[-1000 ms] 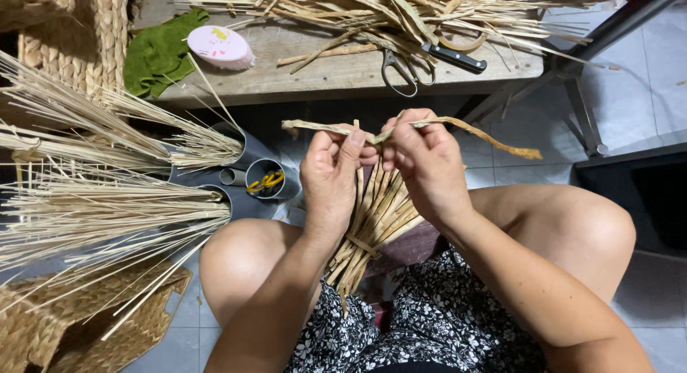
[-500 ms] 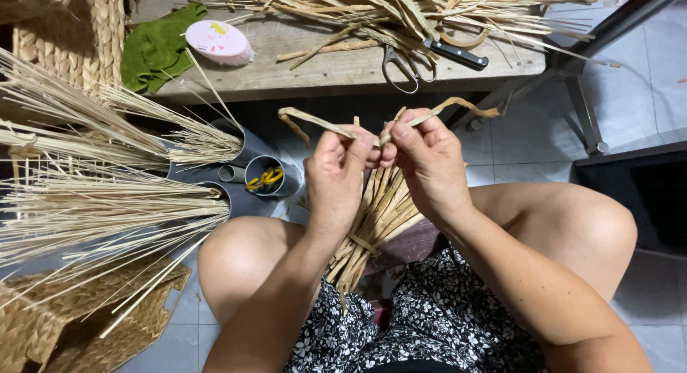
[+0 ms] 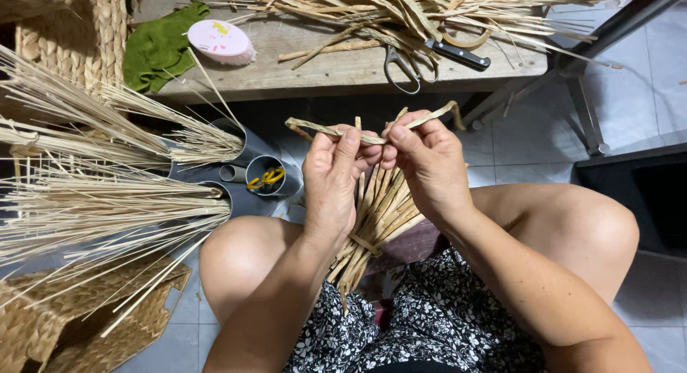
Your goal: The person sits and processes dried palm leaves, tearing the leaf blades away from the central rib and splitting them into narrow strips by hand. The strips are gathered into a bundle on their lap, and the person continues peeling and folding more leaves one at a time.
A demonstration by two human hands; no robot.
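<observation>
While the bundle of reeds [image 3: 379, 215] stands between the knees, the left hand [image 3: 333, 180] and right hand [image 3: 429, 165] each pinch 1 flat strip [image 3: 372, 133] laid across its top. It looks like the weaving step; threading the strip between the stalks would want a tight grip.
</observation>
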